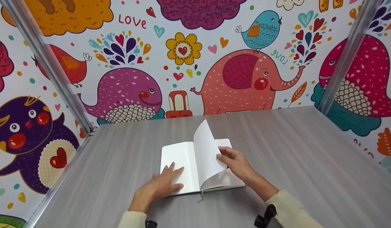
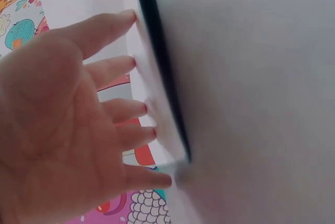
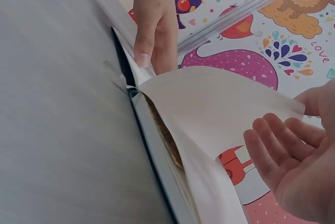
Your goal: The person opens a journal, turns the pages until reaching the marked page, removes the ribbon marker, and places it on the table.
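Note:
A notebook [image 1: 176,155] with blank white pages and a dark cover lies spread on the table. On its left page rests my left hand [image 1: 165,182], fingers spread and fairly straight; the left wrist view shows the fingertips [image 2: 131,63] against the paper. My right hand [image 1: 238,163] pinches the edge of a raised page [image 1: 206,152] between thumb and fingers. That page stands up and curves above the right half, as the right wrist view also shows [image 3: 220,96]. A thin ribbon bookmark [image 1: 201,198] hangs from the bottom of the spine.
The grey wood-grain table [image 1: 125,152] surrounds the notebook. Behind it rises a wall [image 1: 182,76] printed with cartoon animals, with metal posts [image 1: 344,60] at the corners. Dark straps [image 1: 266,217] sit at both sleeves.

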Tool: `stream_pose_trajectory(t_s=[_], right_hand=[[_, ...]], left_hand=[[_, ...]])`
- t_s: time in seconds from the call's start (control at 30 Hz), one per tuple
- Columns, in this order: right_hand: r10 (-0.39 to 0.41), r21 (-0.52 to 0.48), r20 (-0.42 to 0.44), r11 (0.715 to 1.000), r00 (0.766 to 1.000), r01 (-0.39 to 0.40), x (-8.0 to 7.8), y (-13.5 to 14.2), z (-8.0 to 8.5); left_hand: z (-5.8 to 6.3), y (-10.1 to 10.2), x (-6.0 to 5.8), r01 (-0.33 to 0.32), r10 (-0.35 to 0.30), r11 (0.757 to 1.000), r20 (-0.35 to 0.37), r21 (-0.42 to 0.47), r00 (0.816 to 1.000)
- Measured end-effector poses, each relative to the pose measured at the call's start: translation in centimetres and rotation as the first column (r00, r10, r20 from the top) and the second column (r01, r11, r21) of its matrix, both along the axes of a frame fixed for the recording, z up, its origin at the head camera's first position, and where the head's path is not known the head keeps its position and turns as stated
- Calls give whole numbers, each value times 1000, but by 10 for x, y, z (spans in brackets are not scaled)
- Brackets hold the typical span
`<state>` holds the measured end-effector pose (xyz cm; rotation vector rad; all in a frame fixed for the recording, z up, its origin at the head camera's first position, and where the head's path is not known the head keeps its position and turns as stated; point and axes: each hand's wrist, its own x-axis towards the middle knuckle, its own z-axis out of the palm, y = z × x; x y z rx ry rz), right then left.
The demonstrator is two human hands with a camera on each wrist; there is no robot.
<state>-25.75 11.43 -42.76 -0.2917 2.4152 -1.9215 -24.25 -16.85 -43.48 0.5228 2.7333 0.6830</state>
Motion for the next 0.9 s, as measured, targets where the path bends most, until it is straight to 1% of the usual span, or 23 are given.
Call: stream_pose_trajectory(t_s=[0.07,0.17,0.3,0.4,0.57,0.67,0.73,0.8,0.9], right_hand=[[62,9,-27,998,998,-61,2,-2,-2],[148,26,-46,989,988,-147,6,-6,-5],[252,58,-62,967,966,-248,9,-12,-6],[311,129,-90,946,946,-299,10,-18,-7],[397,282,-126,893,909,-351,12,-27,-10],[424,348,-125,866,897,-360,14,-32,-12],[434,382,-125,851,892,-360,15,-36,-14],[453,413,-129,833,882,-367,15,-39,-15],[479,456,-98,801,873,-388,15,-43,-15]], left_hand=[[0,-5,2,-10,10,1000,-1,4,1000],[1,-12,4,-28,28,1000,10,6,1000],[1,-20,6,-53,53,999,36,-1,998],[1,-23,9,-68,68,998,37,5,997],[0,-23,11,-89,89,995,-2,45,996],[-1,-23,9,-109,113,991,-49,83,992],[-1,-25,8,-131,141,984,-76,122,987],[0,-28,7,-157,175,974,-102,164,979],[0,-34,6,-190,222,955,-124,225,967]])
